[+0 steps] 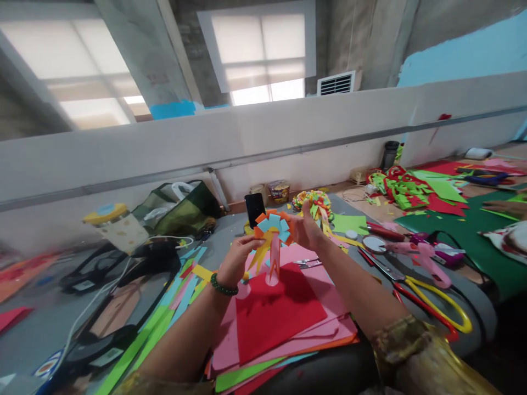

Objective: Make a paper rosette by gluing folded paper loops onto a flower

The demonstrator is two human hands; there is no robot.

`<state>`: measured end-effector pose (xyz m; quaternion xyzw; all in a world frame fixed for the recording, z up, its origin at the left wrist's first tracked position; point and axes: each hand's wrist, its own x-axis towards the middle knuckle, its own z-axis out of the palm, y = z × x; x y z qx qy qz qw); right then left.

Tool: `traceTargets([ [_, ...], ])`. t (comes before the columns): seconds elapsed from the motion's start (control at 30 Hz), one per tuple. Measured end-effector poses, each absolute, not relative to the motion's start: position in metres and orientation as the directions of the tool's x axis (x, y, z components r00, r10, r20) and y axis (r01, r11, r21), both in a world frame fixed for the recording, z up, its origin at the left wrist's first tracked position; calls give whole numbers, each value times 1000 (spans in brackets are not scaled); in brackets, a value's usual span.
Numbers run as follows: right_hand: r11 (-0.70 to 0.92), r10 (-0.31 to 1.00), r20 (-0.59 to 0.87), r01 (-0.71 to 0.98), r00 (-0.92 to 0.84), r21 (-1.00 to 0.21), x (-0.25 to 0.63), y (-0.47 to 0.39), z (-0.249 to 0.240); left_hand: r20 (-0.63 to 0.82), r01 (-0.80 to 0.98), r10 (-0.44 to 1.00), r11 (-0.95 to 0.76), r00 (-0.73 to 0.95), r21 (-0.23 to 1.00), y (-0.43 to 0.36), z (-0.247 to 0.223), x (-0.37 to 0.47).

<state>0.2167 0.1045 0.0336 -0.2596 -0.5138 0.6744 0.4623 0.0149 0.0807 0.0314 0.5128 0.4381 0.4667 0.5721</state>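
Note:
Held up in front of me is a paper flower (272, 224) with blue and orange petals, its yellow and pink strips hanging down. My left hand (239, 257) pinches its lower left edge, a green bead bracelet round the wrist. Closed on its right side is my right hand (307, 229), with the fingertips partly hidden behind the petals. Below the flower lies a red sheet (280, 318) on a stack of pink and other coloured sheets. Small scissors (307, 264) rest on the pink paper.
At right lie large scissors (438, 299) with red and yellow handles and a pink glue gun (422, 258). Coloured strips (164, 323) and a yellow-lidded cup (117, 227) are at left. A phone (255, 210) stands behind the flower. Another person's hand (510, 207) shows at far right.

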Motion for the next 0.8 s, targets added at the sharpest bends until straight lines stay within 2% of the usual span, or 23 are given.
traceTargets([
  [0.07,-118,820,44,-245,-571,-962,219,101,30,-4,-109,993,17,118,994,85,32,11],
  [0.17,-64,849,89,-267,-521,-962,231,102,31,13,-162,1000,-10,16,987,94,34,1],
  [0.27,63,931,206,-424,-301,-904,252,108,42,14,-219,998,-28,-68,975,103,35,-11],
  [0.37,212,965,263,-546,-17,-811,283,112,56,-17,-263,994,-13,-112,965,111,37,-23],
  [0.5,393,916,239,-605,322,-692,325,115,65,-81,-283,995,61,-61,957,115,41,-33],
  [0.6,449,878,196,-606,437,-657,329,119,64,-104,-271,994,110,36,956,110,45,-26],
  [0.73,399,904,183,-610,386,-684,279,123,56,-140,-209,961,193,240,959,86,46,1],
  [0.8,214,976,206,-535,74,-817,243,122,49,-169,-161,918,239,358,958,72,42,15],
])
